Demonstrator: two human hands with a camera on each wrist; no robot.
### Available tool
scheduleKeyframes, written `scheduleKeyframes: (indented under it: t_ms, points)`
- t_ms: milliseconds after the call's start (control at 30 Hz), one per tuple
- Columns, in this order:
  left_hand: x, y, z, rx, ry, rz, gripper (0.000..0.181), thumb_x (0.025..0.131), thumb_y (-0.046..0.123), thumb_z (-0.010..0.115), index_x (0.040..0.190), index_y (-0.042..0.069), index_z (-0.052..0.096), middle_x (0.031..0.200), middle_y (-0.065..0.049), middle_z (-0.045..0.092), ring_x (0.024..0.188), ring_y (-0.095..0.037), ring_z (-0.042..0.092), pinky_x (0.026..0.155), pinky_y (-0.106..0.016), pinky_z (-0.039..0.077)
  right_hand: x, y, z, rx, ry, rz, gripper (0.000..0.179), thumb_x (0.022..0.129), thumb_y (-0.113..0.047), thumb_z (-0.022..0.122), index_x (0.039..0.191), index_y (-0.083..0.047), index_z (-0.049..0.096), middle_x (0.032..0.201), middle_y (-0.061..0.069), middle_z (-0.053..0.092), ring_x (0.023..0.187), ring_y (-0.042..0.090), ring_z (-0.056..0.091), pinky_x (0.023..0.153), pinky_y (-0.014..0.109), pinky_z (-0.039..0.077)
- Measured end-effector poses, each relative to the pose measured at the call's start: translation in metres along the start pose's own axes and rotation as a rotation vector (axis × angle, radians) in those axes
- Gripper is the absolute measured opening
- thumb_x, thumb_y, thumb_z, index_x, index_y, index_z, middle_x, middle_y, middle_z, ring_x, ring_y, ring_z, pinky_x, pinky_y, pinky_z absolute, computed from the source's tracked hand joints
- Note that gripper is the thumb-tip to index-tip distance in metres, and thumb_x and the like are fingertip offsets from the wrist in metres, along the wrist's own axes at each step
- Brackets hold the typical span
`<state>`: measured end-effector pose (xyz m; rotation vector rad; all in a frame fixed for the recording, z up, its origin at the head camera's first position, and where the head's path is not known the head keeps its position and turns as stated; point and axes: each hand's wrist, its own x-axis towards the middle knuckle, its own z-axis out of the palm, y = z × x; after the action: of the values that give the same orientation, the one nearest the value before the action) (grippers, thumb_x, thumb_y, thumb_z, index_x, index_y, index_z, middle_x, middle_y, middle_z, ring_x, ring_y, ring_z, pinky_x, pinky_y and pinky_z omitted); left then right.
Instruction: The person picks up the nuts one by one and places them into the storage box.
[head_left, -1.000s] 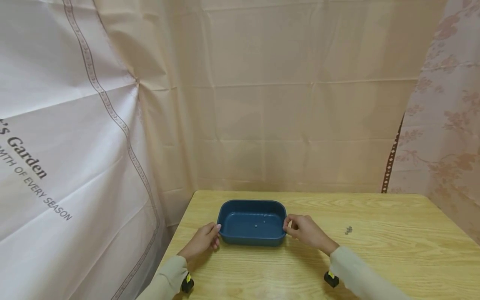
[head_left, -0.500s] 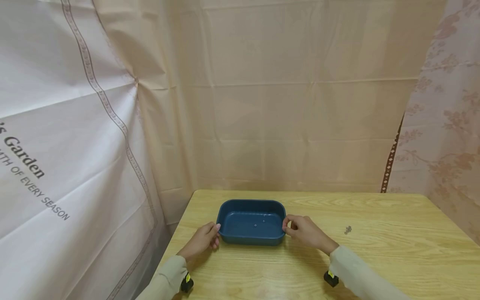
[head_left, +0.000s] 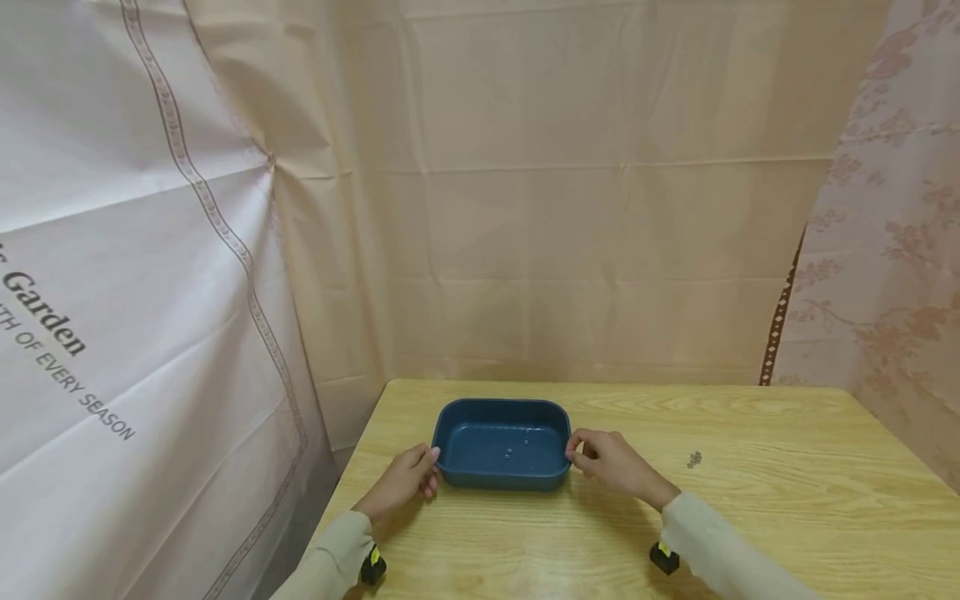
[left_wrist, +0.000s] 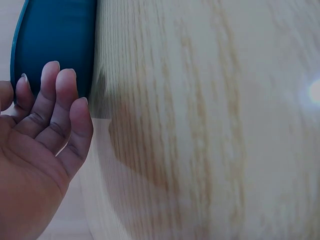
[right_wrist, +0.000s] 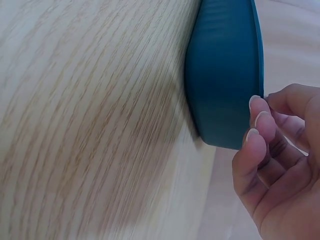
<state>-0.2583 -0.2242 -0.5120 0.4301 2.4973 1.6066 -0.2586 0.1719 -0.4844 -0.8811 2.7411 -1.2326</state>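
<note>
A dark blue rectangular basin (head_left: 480,481) with rounded corners stands on the wooden table. My left hand (head_left: 405,479) pinches its rim at the left end, thumb on top. In the left wrist view the other fingers (left_wrist: 65,90) lie against the outer wall. At the right end my right hand (head_left: 611,461) pinches the rim between thumb and index finger. The right wrist view shows the remaining fingers (right_wrist: 252,150) loosely curled beside the wall. A few tiny shiny pieces (head_left: 508,454) lie on the basin floor, too small to identify.
To the right of the basin, a small cluster of tiny greyish pieces (head_left: 694,459) lies on the wooden table (head_left: 787,500). A beige cloth (head_left: 525,250) hangs behind the table. Printed cloths hang at the left (head_left: 150,333) and the right (head_left: 892,250).
On the basin floor, an additional tiny piece shows near the middle, close to another. Both hands keep their hold on the rim, and the basin stays in place.
</note>
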Motion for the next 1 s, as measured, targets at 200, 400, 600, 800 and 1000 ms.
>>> scheduleKeyframes:
  t_ms: [200, 400, 600, 800, 1000]
  points:
    - [0.0, -0.001, -0.001, -0.007, -0.003, 0.003, 0.039, 0.114, 0.029, 0.04, 0.099, -0.002, 0.056, 0.08, -0.012, 0.063, 0.067, -0.02, 0.06, 0.062, -0.031, 0.056, -0.004, 0.005, -0.006, -0.009, 0.029, 0.02, 0.012, 0.107, -0.017, 0.059, 0.109, -0.007, 0.066, 0.069, 0.008, 0.063, 0.049, 0.008, 0.048, 0.044, 0.025, 0.04]
    - [0.0, -0.001, -0.002, 0.006, 0.008, 0.01, 0.042, 0.114, 0.032, 0.041, 0.099, -0.004, 0.057, 0.079, -0.01, 0.064, 0.066, -0.018, 0.06, 0.062, -0.03, 0.056, -0.011, 0.016, -0.014, -0.05, 0.051, 0.055, 0.006, 0.106, -0.016, 0.06, 0.106, -0.013, 0.066, 0.069, 0.007, 0.064, 0.055, 0.014, 0.054, 0.047, 0.025, 0.042]
    - [-0.001, -0.002, -0.001, -0.003, 0.01, 0.01, 0.04, 0.114, 0.03, 0.041, 0.098, -0.003, 0.056, 0.079, -0.011, 0.064, 0.065, -0.017, 0.06, 0.06, -0.029, 0.055, -0.021, 0.028, -0.023, -0.059, 0.062, 0.099, 0.01, 0.106, -0.015, 0.059, 0.107, -0.007, 0.065, 0.069, 0.007, 0.064, 0.055, 0.017, 0.056, 0.047, 0.026, 0.043]
    - [0.0, -0.002, -0.001, 0.003, 0.021, 0.008, 0.039, 0.114, 0.031, 0.042, 0.097, -0.002, 0.057, 0.079, -0.012, 0.064, 0.066, -0.019, 0.06, 0.06, -0.03, 0.054, -0.032, 0.038, -0.033, -0.079, 0.091, 0.12, 0.012, 0.106, -0.016, 0.06, 0.107, -0.005, 0.065, 0.07, 0.007, 0.064, 0.053, 0.016, 0.054, 0.044, 0.025, 0.041]
    - [0.0, -0.001, -0.001, -0.001, 0.017, 0.003, 0.039, 0.114, 0.029, 0.041, 0.098, -0.003, 0.056, 0.08, -0.013, 0.064, 0.066, -0.019, 0.059, 0.061, -0.03, 0.054, -0.043, 0.047, -0.042, -0.093, 0.11, 0.134, 0.012, 0.105, -0.014, 0.061, 0.108, -0.003, 0.064, 0.07, 0.006, 0.063, 0.053, 0.015, 0.053, 0.043, 0.022, 0.037]
